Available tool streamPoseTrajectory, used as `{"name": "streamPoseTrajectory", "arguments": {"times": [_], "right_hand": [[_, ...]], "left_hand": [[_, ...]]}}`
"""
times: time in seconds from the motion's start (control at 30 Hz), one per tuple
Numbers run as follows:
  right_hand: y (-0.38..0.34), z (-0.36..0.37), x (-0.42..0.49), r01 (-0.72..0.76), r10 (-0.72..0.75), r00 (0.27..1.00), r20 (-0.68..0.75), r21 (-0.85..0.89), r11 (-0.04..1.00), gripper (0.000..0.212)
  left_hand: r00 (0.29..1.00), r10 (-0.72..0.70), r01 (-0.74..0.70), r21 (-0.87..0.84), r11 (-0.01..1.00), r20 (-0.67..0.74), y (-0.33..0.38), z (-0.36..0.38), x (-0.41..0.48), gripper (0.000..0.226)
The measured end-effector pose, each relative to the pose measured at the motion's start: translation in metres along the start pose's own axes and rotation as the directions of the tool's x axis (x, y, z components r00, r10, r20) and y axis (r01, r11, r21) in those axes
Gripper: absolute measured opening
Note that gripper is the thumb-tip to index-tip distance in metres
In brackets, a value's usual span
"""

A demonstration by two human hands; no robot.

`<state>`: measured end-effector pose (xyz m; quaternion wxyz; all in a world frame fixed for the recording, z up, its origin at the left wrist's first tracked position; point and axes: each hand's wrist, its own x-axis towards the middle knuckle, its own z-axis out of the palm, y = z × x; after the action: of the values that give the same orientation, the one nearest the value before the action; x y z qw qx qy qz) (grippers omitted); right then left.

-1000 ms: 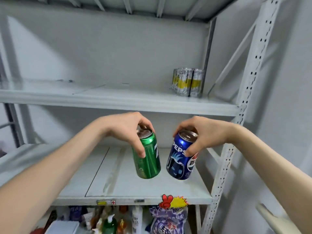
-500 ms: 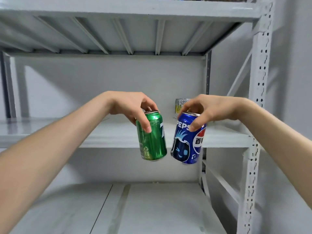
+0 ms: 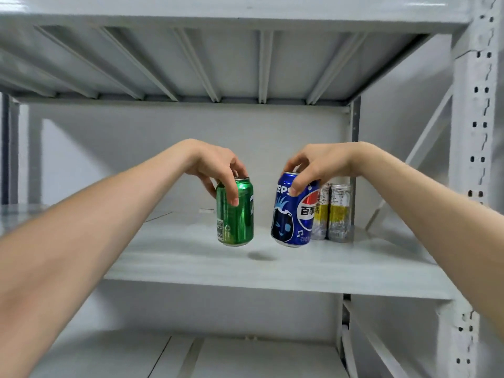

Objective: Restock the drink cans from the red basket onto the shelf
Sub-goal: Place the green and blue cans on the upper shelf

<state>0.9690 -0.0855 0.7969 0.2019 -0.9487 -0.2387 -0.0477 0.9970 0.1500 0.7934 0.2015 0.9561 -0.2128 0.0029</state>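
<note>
My left hand (image 3: pixel 218 170) grips a green can (image 3: pixel 236 216) by its top rim, holding it a little above the middle shelf (image 3: pixel 245 268). My right hand (image 3: pixel 313 166) grips a blue Pepsi can (image 3: pixel 293 216) the same way, just right of the green one and slightly tilted. Both cans hang over the shelf board with a small shadow beneath. Behind the Pepsi can, silver-and-yellow cans (image 3: pixel 334 214) stand at the back right of the shelf. The red basket is out of view.
A white perforated upright post (image 3: pixel 476 159) and a diagonal brace (image 3: pixel 425 148) bound the shelf on the right. The ribbed underside of the upper shelf (image 3: pixel 218 64) hangs overhead. A lower shelf board (image 3: pixel 218 358) lies below.
Both hands have lifted their cans from the lower shelf level up to the middle shelf and moved them forward over its board. The view has tilted upward.
</note>
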Motion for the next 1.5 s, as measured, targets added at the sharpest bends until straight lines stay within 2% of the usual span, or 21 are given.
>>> {"name": "streamPoseTrajectory", "arguments": {"times": [0.17,0.47,0.67,0.87,0.97,1.13,1.23,1.3,1.4,1.5], "right_hand": [[0.025,-0.002,0.058,-0.006,0.008,0.999,0.036,-0.041,0.999,0.034],[0.055,0.026,0.138,-0.088,0.089,0.994,0.060,-0.015,0.996,0.044],[0.072,0.042,0.170,-0.134,0.136,0.988,0.078,-0.026,0.991,0.046],[0.083,0.051,0.176,-0.163,0.161,0.986,0.044,0.060,0.985,0.053],[0.088,0.058,0.170,-0.156,0.160,0.987,-0.018,0.141,0.978,0.057],[0.099,0.077,0.155,-0.167,0.217,0.971,-0.102,0.362,0.917,0.059],[0.105,0.088,0.147,-0.202,0.273,0.959,-0.083,0.477,0.856,0.051],[0.106,0.093,0.145,-0.227,0.325,0.942,-0.082,0.559,0.798,0.057],[0.102,0.098,0.145,-0.234,0.368,0.926,-0.089,0.629,0.741,0.064],[0.098,0.100,0.148,-0.235,0.398,0.912,-0.097,0.672,0.702,0.058]], "left_hand": [[0.994,-0.101,0.101,-0.003,0.995,-0.033,-0.017,0.003,0.050,0.054],[0.983,-0.186,0.185,0.040,0.982,0.006,-0.052,0.001,0.119,0.055],[0.979,-0.197,0.193,0.062,0.979,0.062,-0.067,0.007,0.147,0.056],[0.984,-0.164,0.164,0.006,0.986,0.066,-0.075,0.011,0.158,0.055],[0.991,-0.127,0.130,-0.073,0.989,0.048,-0.084,0.015,0.157,0.058],[0.991,-0.079,0.040,-0.323,0.946,-0.110,-0.111,0.040,0.145,0.064],[0.984,-0.106,0.015,-0.518,0.855,-0.146,-0.130,0.061,0.142,0.069],[0.976,-0.139,0.004,-0.629,0.778,-0.166,-0.137,0.072,0.142,0.073],[0.966,-0.163,-0.020,-0.688,0.725,-0.199,-0.139,0.077,0.145,0.076],[0.964,-0.167,-0.023,-0.693,0.721,-0.206,-0.139,0.076,0.152,0.077]]}}
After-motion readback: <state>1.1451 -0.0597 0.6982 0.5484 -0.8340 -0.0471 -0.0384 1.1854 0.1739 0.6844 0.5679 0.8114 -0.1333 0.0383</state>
